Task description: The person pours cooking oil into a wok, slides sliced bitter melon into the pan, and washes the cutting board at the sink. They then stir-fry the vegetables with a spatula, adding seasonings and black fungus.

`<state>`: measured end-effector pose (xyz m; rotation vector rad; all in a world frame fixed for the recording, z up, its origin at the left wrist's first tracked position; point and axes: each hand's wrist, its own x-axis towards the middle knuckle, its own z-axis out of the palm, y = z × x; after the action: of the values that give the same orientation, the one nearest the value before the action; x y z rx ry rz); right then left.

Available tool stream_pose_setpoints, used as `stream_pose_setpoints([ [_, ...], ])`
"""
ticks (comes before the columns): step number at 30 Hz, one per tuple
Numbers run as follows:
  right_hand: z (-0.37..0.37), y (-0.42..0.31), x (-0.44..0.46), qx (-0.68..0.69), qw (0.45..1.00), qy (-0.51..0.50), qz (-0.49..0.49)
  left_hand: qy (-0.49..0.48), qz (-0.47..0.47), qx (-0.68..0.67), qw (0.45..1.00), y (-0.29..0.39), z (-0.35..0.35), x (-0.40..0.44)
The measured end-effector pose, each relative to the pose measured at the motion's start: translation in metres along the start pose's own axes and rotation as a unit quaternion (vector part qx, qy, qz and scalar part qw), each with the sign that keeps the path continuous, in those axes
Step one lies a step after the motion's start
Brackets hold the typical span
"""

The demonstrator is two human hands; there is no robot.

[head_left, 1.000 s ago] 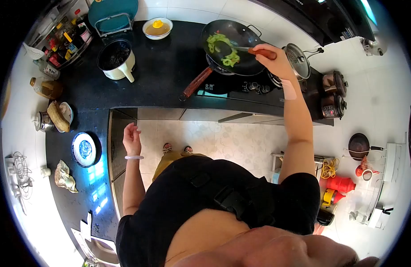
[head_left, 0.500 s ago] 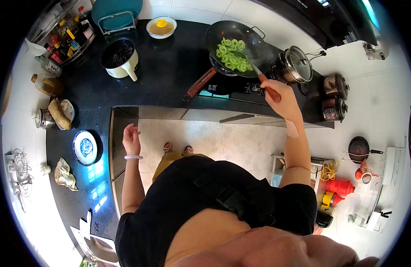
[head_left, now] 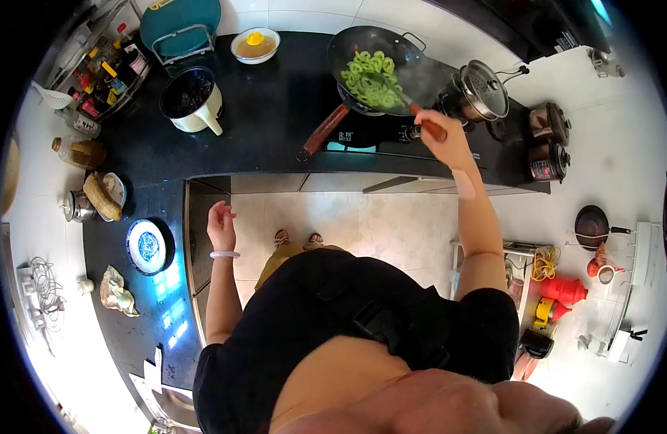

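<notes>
White-tiled walls (head_left: pixel 622 137) enclose a dark L-shaped counter (head_left: pixel 268 137). Toward one o'clock in the view sits the wok (head_left: pixel 413 65), its wooden handle (head_left: pixel 326 132) jutting between seven and eight o'clock. Next to it, at its three o'clock, stands a saucepan under a glass lid (head_left: pixel 485 83); a cream pot (head_left: pixel 196 121) is well apart at its nine o'clock.

Green pepper rings (head_left: pixel 369 79) lie heaped inside the wok, toward its eight o'clock side. The spatula (head_left: pixel 400 95) reaches into them from four o'clock, its head partly hidden among the rings. The right hand (head_left: pixel 445 141) is closed around its wooden grip. At nine o'clock in the view, the left hand (head_left: pixel 221 226) hangs beside the counter edge, fingers loosely curled, with nothing visible in it.

Stirring well calls for sliding the blade flat under the heap, then lifting and folding toward the bare wall at three o'clock. Short, low strokes should spare the rings near the rim; steadying the long handle would help if the wok shifts.
</notes>
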<state>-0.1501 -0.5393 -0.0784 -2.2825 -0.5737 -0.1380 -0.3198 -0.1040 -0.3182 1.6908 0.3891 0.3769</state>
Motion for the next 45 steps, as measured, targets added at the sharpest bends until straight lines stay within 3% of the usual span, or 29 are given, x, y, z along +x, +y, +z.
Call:
stream_pose_setpoints([
  [5, 0.022, 0.042, 0.037, -0.070, 0.983, 0.080, -0.151, 0.018, 0.007, -0.030, 0.999, -0.004, 0.003, 0.004],
  [8, 0.014, 0.045, 0.025, -0.063, 0.994, -0.028, -0.087, 0.011, 0.012, -0.025, 1.000, 0.000, 0.009, 0.011],
  [11, -0.019, -0.001, 0.000, 0.028, 0.996, 0.000, -0.089, 0.021, 0.017, -0.002, 1.000, 0.007, 0.004, 0.006],
  [12, -0.040, -0.037, -0.010, -0.064, 0.995, -0.041, -0.057, 0.027, 0.014, -0.009, 1.000, 0.004, 0.002, 0.005],
  [13, -0.047, -0.050, -0.018, -0.063, 0.995, -0.049, -0.065, 0.032, 0.012, -0.016, 0.999, 0.001, 0.000, 0.004],
  [17, -0.027, -0.022, -0.017, -0.037, 0.996, -0.080, -0.003, 0.018, -0.030, -0.049, 0.998, -0.018, 0.001, 0.002],
  [20, 0.011, 0.016, -0.016, -0.014, 0.998, -0.028, -0.050, -0.007, -0.005, 0.000, 1.000, 0.008, 0.014, 0.003],
  [24, 0.003, -0.014, -0.032, 0.004, 0.997, -0.032, -0.068, 0.000, 0.038, 0.001, 0.999, 0.016, 0.013, 0.006],
  [26, -0.007, 0.009, -0.025, 0.055, 0.998, -0.024, -0.009, 0.001, 0.008, -0.014, 1.000, 0.008, 0.006, 0.001],
  [28, -0.008, 0.012, -0.008, 0.021, 0.999, 0.034, -0.025, 0.007, 0.003, -0.020, 1.000, 0.006, 0.004, -0.002],
  [30, 0.007, 0.013, 0.007, -0.004, 0.991, 0.089, -0.102, 0.023, 0.018, -0.012, 0.999, 0.008, 0.003, -0.006],
  [33, 0.032, 0.030, 0.011, -0.048, 0.985, 0.071, -0.148, 0.010, -0.012, -0.035, 0.999, 0.008, 0.002, -0.003],
  [36, 0.039, 0.024, -0.012, -0.083, 0.989, -0.039, -0.113, 0.020, 0.019, -0.025, 0.999, 0.013, 0.004, 0.000],
  [41, 0.033, 0.044, 0.001, -0.131, 0.984, 0.008, -0.117, 0.010, 0.018, 0.000, 1.000, 0.008, -0.002, -0.007],
  [44, 0.028, 0.019, 0.010, -0.065, 0.995, 0.038, -0.069, 0.018, -0.003, 0.012, 1.000, 0.011, -0.004, -0.011],
  [45, 0.032, 0.025, 0.015, -0.055, 0.993, 0.043, -0.099, 0.021, -0.005, -0.007, 1.000, 0.003, -0.003, -0.011],
])
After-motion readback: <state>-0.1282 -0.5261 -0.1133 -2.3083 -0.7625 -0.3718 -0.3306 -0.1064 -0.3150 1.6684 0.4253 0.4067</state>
